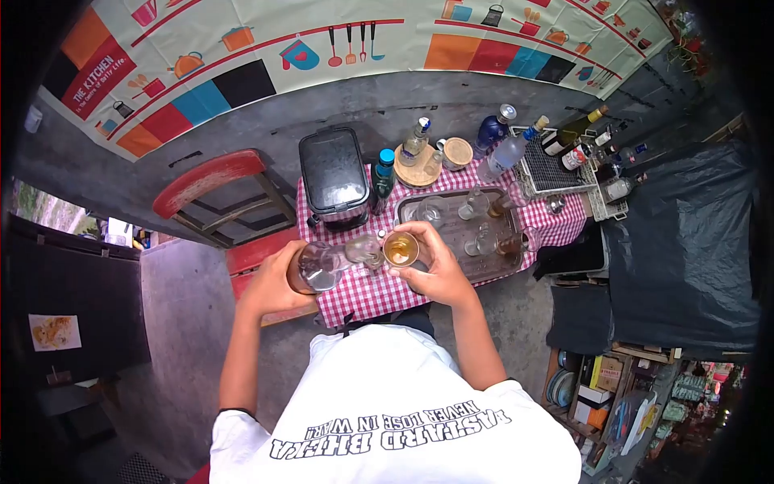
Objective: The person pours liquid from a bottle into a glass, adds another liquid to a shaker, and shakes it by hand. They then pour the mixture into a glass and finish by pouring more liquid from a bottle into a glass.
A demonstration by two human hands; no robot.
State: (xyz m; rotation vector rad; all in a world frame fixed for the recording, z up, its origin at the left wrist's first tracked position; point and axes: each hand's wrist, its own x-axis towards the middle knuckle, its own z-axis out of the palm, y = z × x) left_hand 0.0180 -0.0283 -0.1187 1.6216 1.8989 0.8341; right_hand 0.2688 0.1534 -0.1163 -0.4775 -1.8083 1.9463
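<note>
My left hand (270, 282) is closed around a wide, rounded clear glass vessel (322, 268), held tilted above the near left part of the table. Between my hands another piece of clear glass (364, 251) shows, overlapping the vessel in this view. In my right hand (439, 270), thumb and fingers are wrapped round a small drinking glass (401, 249) with amber liquid inside. The two hands are close together, the drinking glass to the right of the vessel. Below them spreads a red-and-white checked tablecloth (367, 298).
A brown tray (459, 250) bears several glasses. Behind stand a black-lidded bin (332, 169), a teal-capped bottle (384, 177), a clear bottle (415, 143) on a wooden board and a blue bottle (492, 133). More bottles fill a wire rack (548, 173). A red chair (211, 181) stands left.
</note>
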